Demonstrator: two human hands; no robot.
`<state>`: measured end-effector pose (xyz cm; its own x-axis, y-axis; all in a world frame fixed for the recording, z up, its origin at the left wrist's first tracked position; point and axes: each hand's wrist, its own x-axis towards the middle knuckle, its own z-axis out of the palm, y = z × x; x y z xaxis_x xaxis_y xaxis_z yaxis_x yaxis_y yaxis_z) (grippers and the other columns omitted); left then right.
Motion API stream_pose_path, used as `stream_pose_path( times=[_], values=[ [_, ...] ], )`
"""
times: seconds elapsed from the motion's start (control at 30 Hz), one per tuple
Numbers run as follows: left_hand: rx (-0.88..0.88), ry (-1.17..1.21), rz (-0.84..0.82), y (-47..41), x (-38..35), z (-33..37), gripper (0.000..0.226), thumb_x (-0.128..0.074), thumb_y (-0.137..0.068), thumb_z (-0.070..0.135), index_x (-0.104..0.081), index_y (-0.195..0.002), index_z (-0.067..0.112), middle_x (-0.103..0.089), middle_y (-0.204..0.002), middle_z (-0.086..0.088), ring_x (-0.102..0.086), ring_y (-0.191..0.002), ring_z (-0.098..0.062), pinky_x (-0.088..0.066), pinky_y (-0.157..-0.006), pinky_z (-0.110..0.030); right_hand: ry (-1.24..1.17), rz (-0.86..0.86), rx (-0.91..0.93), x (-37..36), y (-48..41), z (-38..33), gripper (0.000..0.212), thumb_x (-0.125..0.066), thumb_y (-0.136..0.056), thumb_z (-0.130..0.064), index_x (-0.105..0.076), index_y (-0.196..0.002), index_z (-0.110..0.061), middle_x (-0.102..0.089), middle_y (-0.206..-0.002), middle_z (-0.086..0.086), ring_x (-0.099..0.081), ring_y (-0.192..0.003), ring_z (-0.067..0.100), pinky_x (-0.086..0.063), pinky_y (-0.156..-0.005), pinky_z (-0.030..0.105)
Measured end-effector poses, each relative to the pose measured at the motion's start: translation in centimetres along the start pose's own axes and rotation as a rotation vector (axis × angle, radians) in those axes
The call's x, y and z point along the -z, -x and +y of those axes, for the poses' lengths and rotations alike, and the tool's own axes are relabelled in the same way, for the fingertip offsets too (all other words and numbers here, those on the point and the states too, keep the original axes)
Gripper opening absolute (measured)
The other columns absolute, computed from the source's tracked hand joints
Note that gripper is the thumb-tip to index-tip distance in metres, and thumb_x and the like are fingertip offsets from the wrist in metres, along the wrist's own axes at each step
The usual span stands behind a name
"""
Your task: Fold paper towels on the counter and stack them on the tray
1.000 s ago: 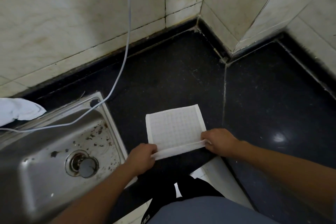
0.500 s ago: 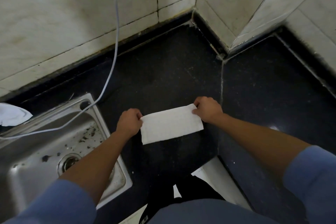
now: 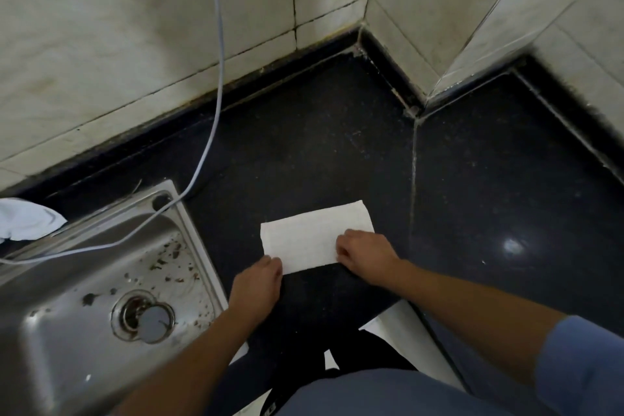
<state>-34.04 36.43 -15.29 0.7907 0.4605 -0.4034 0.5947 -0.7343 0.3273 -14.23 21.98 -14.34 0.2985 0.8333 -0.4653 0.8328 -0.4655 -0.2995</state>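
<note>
Folded white paper towel (image 3: 314, 236) lying flat on the dark speckled stone table (image 3: 489, 186). Long rectangle, a bit skewed, close to the near edge and just right of the stainless steel sink (image 3: 50, 331).

Left hand (image 3: 258, 285) down at the towel's near-left corner, fingers (image 3: 274, 266) curled and touching that corner. Grip hidden under the back of the hand, so can't tell whether pinching the paper or only resting against it.

Right hand (image 3: 366, 252) on top of the towel's near-right part, knuckles up, fingers (image 3: 341, 248) bent down onto the paper. Same story there: can't tell if gripping the edge or just pressing. Far-right corner of the towel poking out past that hand. Both forearms bare, blue sleeve (image 3: 580, 368) at the lower right.

Over on the left, sink basin dotted with brown bits, round metal drain plug (image 3: 153, 322) sitting at the bottom. Thin white cable (image 3: 219, 78) hanging down the wall, then curving over the sink's far corner and trailing across the basin toward the left edge. Crumpled white cloth (image 3: 27, 218) behind the sink, far left.

Stained pale wall tiles (image 3: 135, 27) behind the table, with a corner in the wall at the upper right. Pale seam (image 3: 413, 162) in the stone just right of the towel, and a bright glare spot (image 3: 513, 245) further right.
</note>
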Motion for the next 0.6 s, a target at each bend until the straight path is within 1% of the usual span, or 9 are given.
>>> stream_pose_path(
  times=[0.17, 0.27, 0.3, 0.33, 0.37, 0.43, 0.5, 0.53, 0.6],
  values=[
    [0.033, 0.084, 0.056, 1.7, -1.7, -1.5, 0.008, -0.058, -0.089, 0.017, -0.066, -0.088, 0.018, -0.062, -0.085, -0.002, -0.062, -0.067, -0.023, -0.053, -0.059, -0.039, -0.031, 0.126, -0.076, -0.9, 3.1, 5.4, 0.024, -0.050, -0.095, -0.038, -0.063, -0.094, -0.018, -0.057, -0.099, -0.001, -0.057, -0.097, 0.018, -0.048, -0.072, 0.034],
    [-0.009, 0.053, 0.112, 1.5, -1.3, -1.4, 0.004, -0.064, -0.085, 0.016, -0.067, -0.083, 0.015, -0.058, -0.083, -0.001, -0.060, -0.071, -0.021, -0.053, -0.056, -0.037, 0.010, 0.107, -0.149, 0.1, 3.6, 6.6, 0.024, -0.050, -0.095, -0.041, -0.064, -0.096, -0.021, -0.056, -0.102, -0.003, -0.056, -0.099, 0.016, -0.045, -0.074, 0.030],
    [-0.044, 0.028, 0.133, 1.3, -0.9, -1.3, 0.002, -0.068, -0.081, 0.015, -0.067, -0.081, 0.013, -0.057, -0.084, -0.002, -0.059, -0.073, -0.021, -0.053, -0.053, -0.036, -0.015, 0.124, -0.183, 0.5, 3.3, 6.4, 0.023, -0.051, -0.094, -0.041, -0.063, -0.097, -0.021, -0.056, -0.102, -0.003, -0.056, -0.099, 0.016, -0.045, -0.074, 0.030],
    [-0.077, -0.005, 0.152, 1.0, -0.5, -1.3, 0.007, -0.072, -0.077, 0.014, -0.068, -0.083, 0.013, -0.059, -0.088, -0.003, -0.059, -0.077, -0.021, -0.053, -0.053, -0.034, -0.059, 0.157, -0.225, 0.9, 2.9, 6.0, 0.022, -0.052, -0.093, -0.041, -0.062, -0.097, -0.022, -0.056, -0.101, -0.003, -0.057, -0.097, 0.017, -0.044, -0.074, 0.030],
    [-0.108, -0.051, 0.170, 0.6, -0.1, -1.3, 0.016, -0.074, -0.075, 0.015, -0.070, -0.090, 0.013, -0.061, -0.097, -0.005, -0.059, -0.085, -0.023, -0.054, -0.057, -0.034, -0.105, 0.184, -0.275, 1.3, 2.4, 5.4, 0.022, -0.054, -0.092, -0.043, -0.060, -0.098, -0.022, -0.056, -0.101, -0.003, -0.058, -0.095, 0.018, -0.044, -0.073, 0.031],
    [-0.142, -0.161, 0.143, -0.2, 0.6, -1.3, 0.035, -0.072, -0.078, 0.020, -0.066, -0.112, 0.016, -0.058, -0.124, -0.009, -0.056, -0.108, -0.028, -0.053, -0.079, -0.039, -0.167, 0.195, -0.385, 1.7, 1.1, 4.2, 0.029, -0.057, -0.090, -0.045, -0.056, -0.105, -0.020, -0.056, -0.105, 0.000, -0.059, -0.095, 0.020, -0.045, -0.073, 0.032],
    [-0.147, -0.228, 0.064, -0.7, 1.0, -1.6, 0.045, -0.058, -0.089, 0.028, -0.052, -0.133, 0.020, -0.037, -0.148, -0.006, -0.038, -0.131, -0.027, -0.039, -0.101, -0.043, -0.222, 0.153, -0.498, 1.9, 0.0, 3.0, 0.039, -0.062, -0.087, -0.043, -0.054, -0.114, -0.016, -0.059, -0.110, 0.004, -0.060, -0.098, 0.024, -0.045, -0.073, 0.032],
    [-0.136, -0.236, 0.035, -0.9, 1.1, -1.7, 0.047, -0.052, -0.093, 0.031, -0.046, -0.138, 0.022, -0.029, -0.153, -0.003, -0.030, -0.136, -0.026, -0.033, -0.106, -0.042, -0.264, 0.135, -0.553, 2.0, -0.5, 2.6, 0.041, -0.065, -0.085, -0.040, -0.053, -0.116, -0.015, -0.061, -0.111, 0.005, -0.061, -0.098, 0.025, -0.045, -0.071, 0.031],
    [-0.130, -0.244, 0.024, -0.9, 1.1, -1.8, 0.047, -0.050, -0.094, 0.031, -0.044, -0.139, 0.021, -0.026, -0.154, -0.003, -0.027, -0.137, -0.025, -0.030, -0.107, -0.041, -0.399, 0.094, -0.647, 2.4, -1.1, 2.5, 0.038, -0.069, -0.082, -0.031, -0.057, -0.115, -0.015, -0.064, -0.110, 0.006, -0.062, -0.096, 0.025, -0.046, -0.069, 0.031]
  ],
)
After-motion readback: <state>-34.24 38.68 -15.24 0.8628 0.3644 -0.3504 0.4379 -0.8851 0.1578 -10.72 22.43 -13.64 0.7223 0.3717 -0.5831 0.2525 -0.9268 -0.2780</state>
